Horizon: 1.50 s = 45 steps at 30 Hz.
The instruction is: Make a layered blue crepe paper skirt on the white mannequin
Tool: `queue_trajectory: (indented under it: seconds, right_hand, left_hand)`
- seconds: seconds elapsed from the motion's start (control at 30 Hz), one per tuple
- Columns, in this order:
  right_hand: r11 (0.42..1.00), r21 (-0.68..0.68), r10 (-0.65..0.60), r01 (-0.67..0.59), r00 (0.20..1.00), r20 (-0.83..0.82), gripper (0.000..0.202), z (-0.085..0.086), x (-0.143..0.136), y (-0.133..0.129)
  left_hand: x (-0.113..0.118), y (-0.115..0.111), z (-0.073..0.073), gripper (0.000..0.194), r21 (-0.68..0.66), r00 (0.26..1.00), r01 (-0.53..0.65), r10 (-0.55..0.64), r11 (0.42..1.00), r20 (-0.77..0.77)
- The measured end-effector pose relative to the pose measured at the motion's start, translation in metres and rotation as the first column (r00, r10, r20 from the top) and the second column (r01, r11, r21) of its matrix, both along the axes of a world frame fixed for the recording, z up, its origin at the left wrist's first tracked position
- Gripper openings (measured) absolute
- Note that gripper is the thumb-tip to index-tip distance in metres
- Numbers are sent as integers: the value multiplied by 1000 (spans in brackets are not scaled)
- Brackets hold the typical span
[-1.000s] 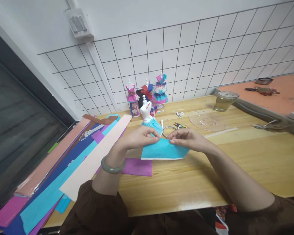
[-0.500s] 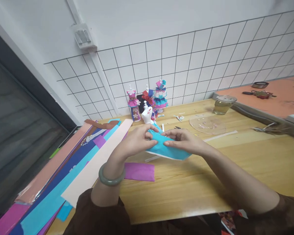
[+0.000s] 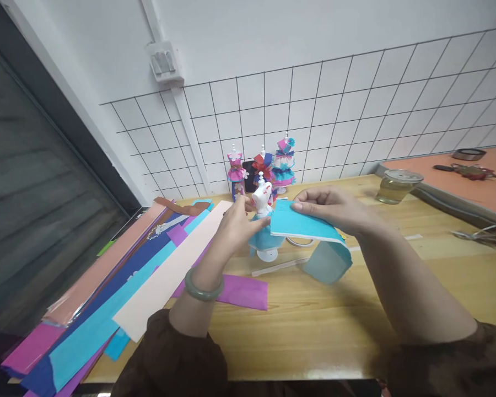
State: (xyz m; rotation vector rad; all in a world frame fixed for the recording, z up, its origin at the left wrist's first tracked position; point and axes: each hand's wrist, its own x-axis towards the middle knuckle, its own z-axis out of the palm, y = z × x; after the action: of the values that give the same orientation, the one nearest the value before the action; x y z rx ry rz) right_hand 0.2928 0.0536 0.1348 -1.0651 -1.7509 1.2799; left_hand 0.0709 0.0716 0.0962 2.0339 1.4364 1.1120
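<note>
A small white dress-form mannequin [image 3: 263,197] with red marks on its chest stands on the table, wearing a light blue skirt [image 3: 258,239]. My left hand [image 3: 235,229] is at its waist, thumb in front and fingers on the far side, partly hidden. A turquoise strip of crepe paper [image 3: 303,220] with a white edge reaches the skirt's right side. Between thumb and fingers, my right hand [image 3: 333,208] pinches this strip from above. The strip's free end curls downward above the table.
Three dressed mannequins, one in pink and blue tiers [image 3: 283,165], stand by the wall grid. Long paper strips [image 3: 182,264] are piled at left. A purple piece [image 3: 243,292] lies in front, a white strip [image 3: 279,267] beyond it. A lidded cup [image 3: 397,187] stands back right.
My right hand has moved right and up, drawing the blue paper out sideways. My left hand has shifted from the paper to the mannequin's waist. The skirt and base now show.
</note>
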Motion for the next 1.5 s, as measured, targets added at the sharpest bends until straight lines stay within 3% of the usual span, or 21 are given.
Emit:
queue_trajectory:
  seconds: [0.17,0.43,0.67,0.9,1.03,1.17,1.33,1.5]
  right_hand:
    - [1000,-16,21,-21,998,-58,26,-2,8,5]
    - [990,-50,121,-135,968,-222,18,-2,28,5]
    - [990,-89,107,-106,994,-1,22,-3,20,9]
    - [987,85,117,-137,971,208,33,-12,0,15]
    - [983,150,72,-107,971,226,36,-15,-3,18]
    - [990,120,52,-77,978,204,33,-15,-3,17]
    - [988,127,61,-88,977,204,34,-13,-4,15]
    - [973,222,-4,-55,966,258,39,-15,-6,15]
  left_hand:
    - [15,8,-14,43,27,999,33,-34,999,43]
    - [11,16,-12,44,-27,975,140,-133,990,176]
    - [8,18,-13,56,-144,894,319,-246,937,375]
    - [10,18,-16,53,-133,882,365,-297,922,365]
    - [10,23,-22,51,-126,886,364,-302,923,351]
    - [10,23,-24,53,-92,877,389,-337,917,343]
    - [9,21,-21,58,-76,870,409,-363,910,335]
    - [9,19,-16,60,-64,815,464,-397,884,421]
